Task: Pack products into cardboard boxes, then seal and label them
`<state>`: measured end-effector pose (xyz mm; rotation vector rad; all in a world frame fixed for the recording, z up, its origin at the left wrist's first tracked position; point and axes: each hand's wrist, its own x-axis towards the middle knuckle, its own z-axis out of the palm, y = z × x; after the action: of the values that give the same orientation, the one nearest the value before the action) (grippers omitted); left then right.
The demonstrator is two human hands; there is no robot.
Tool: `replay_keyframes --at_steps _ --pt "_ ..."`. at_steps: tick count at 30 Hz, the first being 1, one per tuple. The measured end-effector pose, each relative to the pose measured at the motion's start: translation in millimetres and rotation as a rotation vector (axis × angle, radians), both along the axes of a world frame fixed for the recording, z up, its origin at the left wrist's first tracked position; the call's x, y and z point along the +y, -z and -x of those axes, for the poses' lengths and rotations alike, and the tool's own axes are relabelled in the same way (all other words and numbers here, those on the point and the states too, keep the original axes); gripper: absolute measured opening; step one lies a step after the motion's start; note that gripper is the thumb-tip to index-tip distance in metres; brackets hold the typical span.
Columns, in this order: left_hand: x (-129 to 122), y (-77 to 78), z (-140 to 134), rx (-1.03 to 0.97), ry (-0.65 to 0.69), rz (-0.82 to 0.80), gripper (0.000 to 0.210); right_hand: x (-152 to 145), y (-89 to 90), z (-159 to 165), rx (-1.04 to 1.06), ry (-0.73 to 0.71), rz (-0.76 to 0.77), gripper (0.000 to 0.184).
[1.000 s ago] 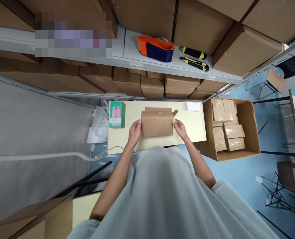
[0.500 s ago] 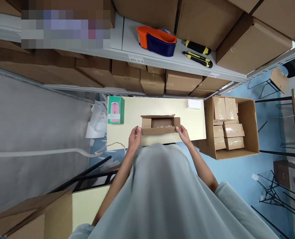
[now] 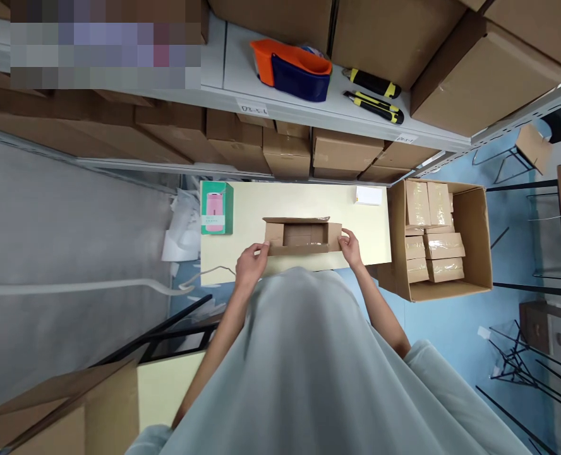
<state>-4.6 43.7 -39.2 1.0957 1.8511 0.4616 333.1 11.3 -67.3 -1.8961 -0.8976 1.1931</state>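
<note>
A small brown cardboard box (image 3: 304, 250) lies open-topped near the front edge of the cream table (image 3: 280, 197), its flaps folded out. Its inside shows bare cardboard. My left hand (image 3: 252, 262) pinches the box's left end between thumb and fingers. At the right end my right hand (image 3: 350, 248) grips the side flap, thumb in front. A green box with a pink picture (image 3: 216, 208) stands at the table's left end, and a small white box (image 3: 368, 196) lies at the back right.
Right of the table stands a large carton (image 3: 474, 240) holding several taped small boxes (image 3: 444, 245). Above the table's back edge runs a shelf (image 3: 299, 112) with an orange and blue tape dispenser (image 3: 292, 71) and two utility knives (image 3: 375, 95). A white cable (image 3: 95, 289) crosses at left.
The front wall of the box has tipped so that more of its inside shows. My right hand has shifted slightly up along the right flap; my left hand keeps its hold.
</note>
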Motion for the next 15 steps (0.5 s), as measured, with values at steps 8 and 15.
replay_keyframes --at_steps 8,15 --pt "-23.7 18.3 5.5 -0.249 -0.038 0.019 0.064 -3.5 -5.4 18.9 -0.287 -0.132 -0.053 0.039" --pt "-20.7 19.2 0.1 0.079 0.201 -0.163 0.100 6.2 -10.6 33.6 -0.355 -0.372 0.070 0.036"
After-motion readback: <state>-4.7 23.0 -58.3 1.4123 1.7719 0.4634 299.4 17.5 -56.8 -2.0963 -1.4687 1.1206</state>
